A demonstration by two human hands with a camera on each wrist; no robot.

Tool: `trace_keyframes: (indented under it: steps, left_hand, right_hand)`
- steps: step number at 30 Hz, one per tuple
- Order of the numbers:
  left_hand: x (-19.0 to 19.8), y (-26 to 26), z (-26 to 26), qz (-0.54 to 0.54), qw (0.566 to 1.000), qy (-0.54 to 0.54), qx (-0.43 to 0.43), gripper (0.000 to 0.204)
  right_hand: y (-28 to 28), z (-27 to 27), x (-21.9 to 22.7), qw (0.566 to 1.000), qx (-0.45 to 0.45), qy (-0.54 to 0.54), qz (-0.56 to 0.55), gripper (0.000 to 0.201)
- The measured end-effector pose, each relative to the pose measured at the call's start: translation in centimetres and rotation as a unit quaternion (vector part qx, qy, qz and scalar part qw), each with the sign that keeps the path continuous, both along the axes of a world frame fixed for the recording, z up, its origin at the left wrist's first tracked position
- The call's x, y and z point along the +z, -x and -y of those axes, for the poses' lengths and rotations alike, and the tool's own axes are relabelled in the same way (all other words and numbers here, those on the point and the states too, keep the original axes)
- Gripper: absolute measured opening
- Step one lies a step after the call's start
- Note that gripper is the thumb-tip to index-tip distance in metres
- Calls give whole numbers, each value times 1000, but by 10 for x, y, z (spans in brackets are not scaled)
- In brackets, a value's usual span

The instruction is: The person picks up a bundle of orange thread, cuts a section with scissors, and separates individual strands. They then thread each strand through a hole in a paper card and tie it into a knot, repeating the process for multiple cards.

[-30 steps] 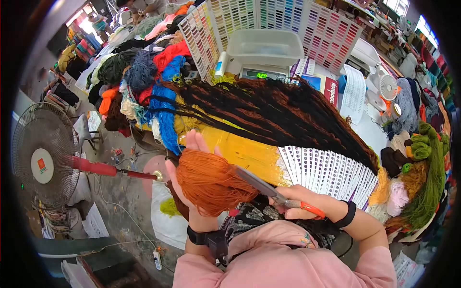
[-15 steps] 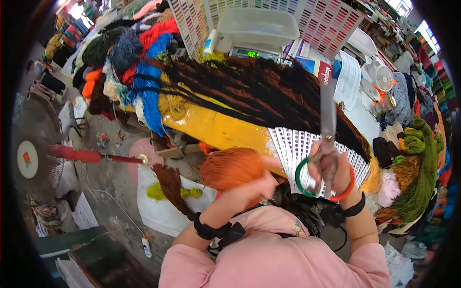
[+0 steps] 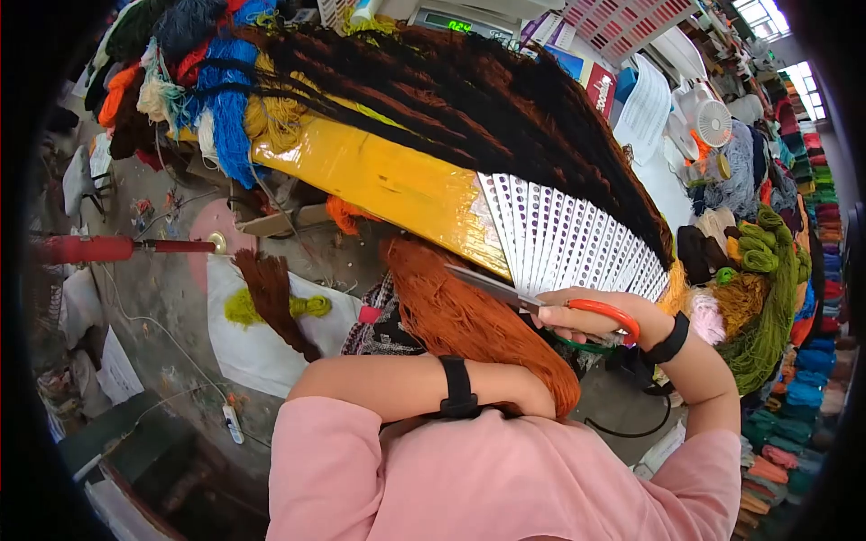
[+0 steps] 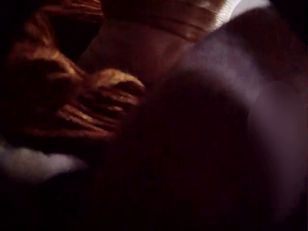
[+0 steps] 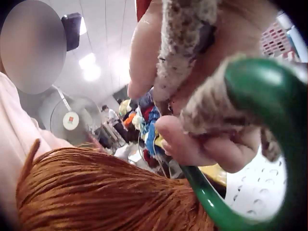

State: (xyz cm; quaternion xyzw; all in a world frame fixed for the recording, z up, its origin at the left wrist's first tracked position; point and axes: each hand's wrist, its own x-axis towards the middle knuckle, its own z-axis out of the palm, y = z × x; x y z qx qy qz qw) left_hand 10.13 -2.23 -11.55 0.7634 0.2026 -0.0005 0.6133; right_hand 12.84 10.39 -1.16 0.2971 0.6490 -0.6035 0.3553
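Observation:
A long hank of rust-orange yarn (image 3: 469, 311) hangs across the front of the person's body, from the board's edge down past the left wrist. The left hand (image 3: 521, 388) is bent in toward the chest against the yarn, its fingers hidden; the left wrist view is dark, with orange strands (image 4: 91, 108) lit near a patch of skin. The right hand (image 3: 591, 311) grips scissors (image 3: 492, 287) with one red and one green handle, blades pointing left over the yarn. In the right wrist view, fingers curl round cloth-wrapped handles, beside the green loop (image 5: 262, 82) and above the yarn.
A yellow-taped board (image 3: 379, 176) carries dark brown and black yarn (image 3: 469, 99) and fanned punched cards (image 3: 577, 234). Beyond is a scale (image 3: 456, 22). Coloured yarn heaps lie at both sides. A red fan pole (image 3: 99, 248) stands left; brown yarn (image 3: 268, 293) lies on floor sheeting.
The orange hank went from a bunched bundle over the left hand to a long hanging length. The left hand moved rightward and in toward the body. The scissors swung upright, then back to point left.

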Motion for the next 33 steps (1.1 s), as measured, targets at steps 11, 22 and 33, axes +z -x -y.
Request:
trace_keyframes:
  steps: [11, 22, 33]
  left_hand:
    - [-11, -6, 3, 40, 999, -1, -7, 29]
    - [-3, 2, 2, 92, 990, -83, 65, 26]
    - [-9, -17, 5, 76, 997, -22, -16, 27]
  right_hand:
    - [-11, -5, -11, 991, -38, 51, 122, 48]
    - [-34, -2, -31, 982, -102, 72, 142, 55]
    - [-11, 6, -35, 985, -141, 33, 94, 51]
